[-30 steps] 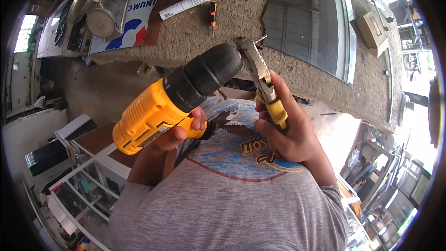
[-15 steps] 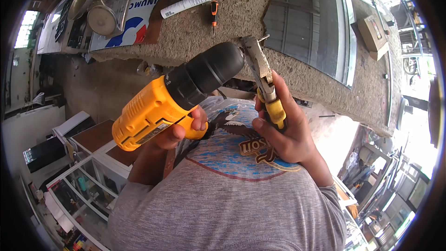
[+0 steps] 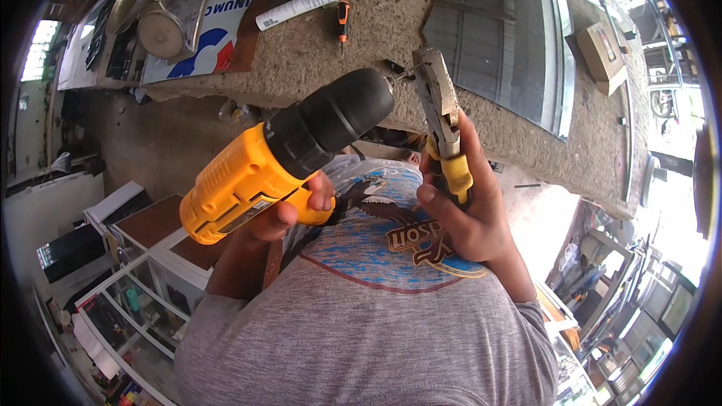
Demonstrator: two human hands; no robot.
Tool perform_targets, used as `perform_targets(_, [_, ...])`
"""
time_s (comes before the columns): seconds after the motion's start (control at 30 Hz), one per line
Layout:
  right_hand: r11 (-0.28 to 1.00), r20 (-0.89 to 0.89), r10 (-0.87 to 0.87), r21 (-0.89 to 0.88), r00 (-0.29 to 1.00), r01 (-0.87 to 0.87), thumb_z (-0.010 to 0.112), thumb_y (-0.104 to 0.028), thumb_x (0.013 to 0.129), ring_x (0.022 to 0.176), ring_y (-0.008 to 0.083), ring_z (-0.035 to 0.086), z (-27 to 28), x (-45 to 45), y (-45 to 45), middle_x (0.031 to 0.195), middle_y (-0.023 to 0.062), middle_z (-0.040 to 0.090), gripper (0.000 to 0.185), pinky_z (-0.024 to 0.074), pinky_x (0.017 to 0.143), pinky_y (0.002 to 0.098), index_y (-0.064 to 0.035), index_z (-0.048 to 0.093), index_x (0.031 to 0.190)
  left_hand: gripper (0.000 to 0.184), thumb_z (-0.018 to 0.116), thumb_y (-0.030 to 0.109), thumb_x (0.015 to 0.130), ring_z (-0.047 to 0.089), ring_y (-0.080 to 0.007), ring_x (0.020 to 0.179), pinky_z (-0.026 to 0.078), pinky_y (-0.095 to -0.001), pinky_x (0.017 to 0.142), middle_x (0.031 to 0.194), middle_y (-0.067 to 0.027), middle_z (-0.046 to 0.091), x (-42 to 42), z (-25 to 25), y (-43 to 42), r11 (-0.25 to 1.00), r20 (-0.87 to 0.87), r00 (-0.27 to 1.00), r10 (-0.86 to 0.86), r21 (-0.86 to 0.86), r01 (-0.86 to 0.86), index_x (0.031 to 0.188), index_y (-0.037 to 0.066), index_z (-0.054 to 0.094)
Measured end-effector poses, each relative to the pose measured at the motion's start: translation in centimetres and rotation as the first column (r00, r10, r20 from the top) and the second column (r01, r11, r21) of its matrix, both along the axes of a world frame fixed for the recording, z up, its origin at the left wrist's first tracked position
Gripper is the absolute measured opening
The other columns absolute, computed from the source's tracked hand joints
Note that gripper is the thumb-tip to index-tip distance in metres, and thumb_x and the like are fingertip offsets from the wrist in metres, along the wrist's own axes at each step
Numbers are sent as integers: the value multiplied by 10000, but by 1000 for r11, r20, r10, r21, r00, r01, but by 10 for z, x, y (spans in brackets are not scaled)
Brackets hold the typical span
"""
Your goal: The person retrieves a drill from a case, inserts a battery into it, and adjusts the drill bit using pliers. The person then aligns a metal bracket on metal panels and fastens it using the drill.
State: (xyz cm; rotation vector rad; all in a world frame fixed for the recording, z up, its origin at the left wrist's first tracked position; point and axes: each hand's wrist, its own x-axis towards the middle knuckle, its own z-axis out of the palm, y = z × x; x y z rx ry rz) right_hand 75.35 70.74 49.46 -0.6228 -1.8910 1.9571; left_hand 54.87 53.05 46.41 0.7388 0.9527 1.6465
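Observation:
My left hand [image 3: 289, 210] is closed round the grip of a yellow and black cordless drill [image 3: 256, 173], whose black chuck points up and to the right. In my right hand [image 3: 470, 214] is a pair of pliers [image 3: 444, 116] with yellow handle grips and worn metal jaws. A thin metal piece, like a drill bit [image 3: 404, 75], spans the small gap between the chuck's nose and the plier jaws. Whether the jaws grip it, I cannot tell. Both tools are held up in front of my shirt, near the workbench edge.
Across the front runs a rough workbench [image 3: 301, 53]. On it lie an orange and black screwdriver [image 3: 343, 22], a white sealant tube [image 3: 297, 7], a glass pane [image 3: 481, 45], a cardboard box [image 3: 602, 53] and a printed sign [image 3: 203, 53]. A glass cabinet [image 3: 143, 293] stands at lower left.
My right hand has shifted the pliers slightly right, away from the chuck, and the thin metal piece now shows between them. The drill has hardly moved.

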Motion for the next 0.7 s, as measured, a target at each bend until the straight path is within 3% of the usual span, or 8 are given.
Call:
perform_targets(0.07, [1000, -21, 13, 22, 1000, -13, 648, 10, 864, 890, 122, 536, -4, 2, 2, 1017, 51, 544, 834, 453, 817, 265, -108, 207, 1562, 620, 691, 637, 807, 581, -159, 725, 473, -353, 778, 779, -12, 586, -1, -1, -1, 999, -94, 996, -2, -39, -1, 1032, 78, 544])
perform_targets(0.17, [972, 30, -111, -206, 993, 115, 606, 26, 881, 896, 123, 536, 8, 0, 4, 1050, 68, 527, 836, 460, 803, 258, -107, 153, 1571, 640, 695, 648, 797, 578, -159, 724, 473, -354, 776, 780, -8, 582, -2, -1, -1, 999, -91, 995, -31, -47, 27, 1040, 77, 538])
perform_targets(0.27, [964, -64, -213, -176, 975, 199, 549, 54, 896, 889, 118, 523, 1, -1, 16, 1053, 73, 507, 825, 468, 778, 253, -105, 107, 1574, 657, 685, 664, 796, 579, -161, 733, 469, -354, 782, 781, -7, 576, -1, 1, -1, 999, -136, 990, -31, -41, 25, 1045, 76, 530])
perform_targets(0.3, [965, -96, -172, -219, 980, 147, 548, 81, 883, 1032, 163, 560, -2, 6, 19, 1163, 116, 543, 846, 468, 886, 288, -96, 95, 1575, 683, 664, 682, 800, 573, -164, 738, 466, -355, 788, 781, -9, 567, -1, 4, 0, 998, -158, 987, -36, -55, 28, 1064, 67, 529])
perform_targets(0.4, [999, -123, -1, -43, 992, -5, 577, 88, 866, 1259, 242, 512, -8, 12, 23, 1354, 190, 507, 886, 395, 1039, 340, -90, 76, 1575, 721, 651, 696, 801, 568, -165, 740, 467, -359, 789, 778, -14, 559, -1, 4, 0, 996, -124, 992, 10, -83, -20, 1096, 50, 524])
perform_targets(0.43, [996, -140, 88, 0, 986, -89, 615, 85, 845, 1399, 272, 384, -9, 14, 25, 1500, 214, 397, 894, 290, 1127, 365, -69, 113, 1569, 753, 648, 698, 801, 564, -165, 741, 467, -366, 793, 778, -16, 555, -2, 5, 1, 995, -130, 991, 8, -96, -21, 1127, 33, 514])
perform_targets(0.57, [977, -64, 171, 136, 983, -162, 641, 82, 825, 1409, 285, 381, 1, 12, 27, 1537, 170, 368, 829, 304, 1127, 353, -32, 234, 1538, 766, 654, 696, 798, 563, -165, 741, 465, -368, 796, 779, -19, 555, -2, 3, 3, 996, -138, 990, 9, -90, -21, 1137, 26, 506])
perform_targets(0.7, [955, 21, 216, 202, 976, -216, 664, 68, 808, 1408, 302, 385, 10, 9, 32, 1529, 170, 380, 850, 284, 1139, 386, -34, 236, 1535, 784, 668, 698, 784, 560, -164, 737, 464, -364, 788, 782, -22, 554, -3, 5, 5, 996, -139, 990, -4, -88, -8, 1151, 25, 504])
